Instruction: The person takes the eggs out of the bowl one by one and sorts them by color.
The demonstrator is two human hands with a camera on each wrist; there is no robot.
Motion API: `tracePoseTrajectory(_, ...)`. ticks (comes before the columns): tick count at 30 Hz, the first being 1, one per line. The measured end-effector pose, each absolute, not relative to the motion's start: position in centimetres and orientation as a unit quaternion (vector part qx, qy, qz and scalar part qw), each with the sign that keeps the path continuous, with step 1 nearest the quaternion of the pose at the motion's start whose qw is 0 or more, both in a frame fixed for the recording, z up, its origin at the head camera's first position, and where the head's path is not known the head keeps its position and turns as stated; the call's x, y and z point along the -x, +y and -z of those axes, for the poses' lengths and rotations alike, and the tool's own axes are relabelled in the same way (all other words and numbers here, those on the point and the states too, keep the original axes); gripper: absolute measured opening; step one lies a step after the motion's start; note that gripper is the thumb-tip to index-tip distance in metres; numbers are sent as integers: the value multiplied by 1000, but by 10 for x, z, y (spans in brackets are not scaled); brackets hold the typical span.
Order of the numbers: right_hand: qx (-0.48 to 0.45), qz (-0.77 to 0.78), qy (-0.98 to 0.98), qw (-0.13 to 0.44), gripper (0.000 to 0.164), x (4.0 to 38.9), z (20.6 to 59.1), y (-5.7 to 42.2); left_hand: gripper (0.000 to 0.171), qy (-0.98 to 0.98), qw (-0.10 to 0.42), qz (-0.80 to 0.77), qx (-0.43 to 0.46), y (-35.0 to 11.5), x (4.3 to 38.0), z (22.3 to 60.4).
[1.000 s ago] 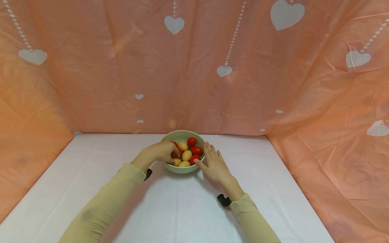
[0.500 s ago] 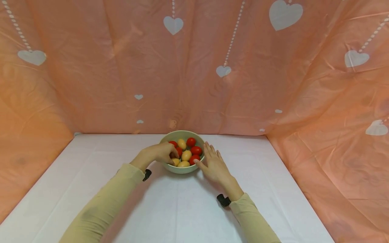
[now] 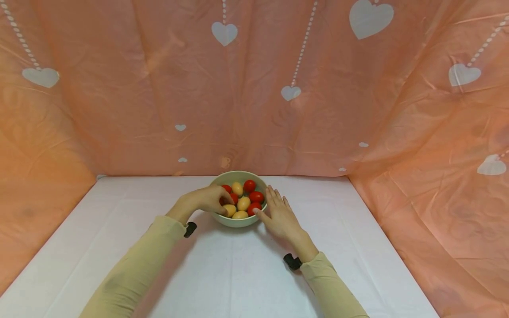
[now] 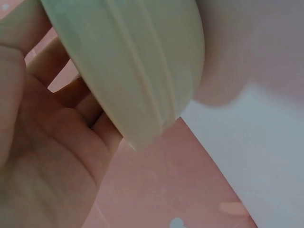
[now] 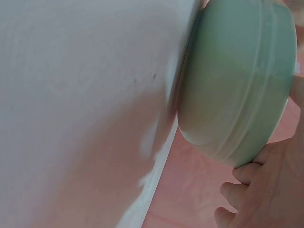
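Observation:
A pale green bowl [image 3: 238,224] stands near the back of the white table, holding several glossy red tomatoes [image 3: 256,197] and several tan-yellow egg-shaped pieces [image 3: 244,203]. My left hand [image 3: 207,198] reaches over the bowl's left rim, fingers bent down among the contents. A gap shows between its thumb and fingers, with a yellow piece beside the thumb. The left palm [image 4: 52,137] faces the bowl's outer wall [image 4: 137,61] in the left wrist view. My right hand [image 3: 281,217] lies along the right rim with straight fingers, its thumb reaching over a red tomato.
The white tablecloth [image 3: 234,274] covers the table. A pink-orange curtain [image 3: 254,110] with white hearts rises behind the bowl and along both sides. Black wrist cameras [image 3: 292,262] sit on both wrists.
My left hand has shifted slightly left, and its thumb has drawn away from the yellow piece, so more of that piece shows. The right hand and the bowl look nearly still.

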State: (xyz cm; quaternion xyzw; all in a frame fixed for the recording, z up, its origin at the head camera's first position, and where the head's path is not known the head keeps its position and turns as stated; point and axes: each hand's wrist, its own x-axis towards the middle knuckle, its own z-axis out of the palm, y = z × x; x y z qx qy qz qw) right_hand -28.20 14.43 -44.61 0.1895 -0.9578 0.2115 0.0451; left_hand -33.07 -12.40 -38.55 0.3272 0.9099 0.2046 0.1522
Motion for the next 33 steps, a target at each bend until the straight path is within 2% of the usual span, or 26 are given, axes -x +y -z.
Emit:
tracePoseTrajectory(12, -190, -212, -957, 48, 87, 283, 446, 143, 34, 906, 133, -264, -302, -133, 325, 387)
tracePoseTrajectory(20, -187, -211, -958, 42, 87, 284, 447, 143, 33, 902, 85, -293, -305, -139, 317, 394)
tracePoseTrajectory(33, -196, -215, -955, 54, 86, 284, 446, 144, 49, 890, -12, -354, -288, -143, 292, 399)
